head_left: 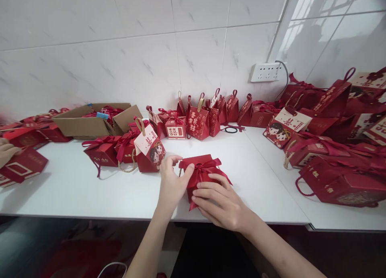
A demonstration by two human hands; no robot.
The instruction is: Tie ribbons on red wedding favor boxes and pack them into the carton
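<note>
A red gift box (201, 159) with a dark red ribbon bow (202, 171) on top sits before me near the table's front edge. My left hand (175, 181) grips its left side, the thumb lying by the bow and the fingers partly bent at the rear corner. Across the front and right side lie the fingers of my right hand (222, 199), holding the box and partly covering the ribbon. The right thumb's contact point is hard to make out. Just left of my hands stands a box with a cartoon couple (150, 151) and a loop handle.
Behind are several upright red boxes (197, 123) along the tiled wall and an open cardboard carton (81, 125). More gift boxes (343, 181) are piled at right. A black ring (230, 129) lies on the white table (256, 165). At far left, another person's hand (6, 151) holds a box.
</note>
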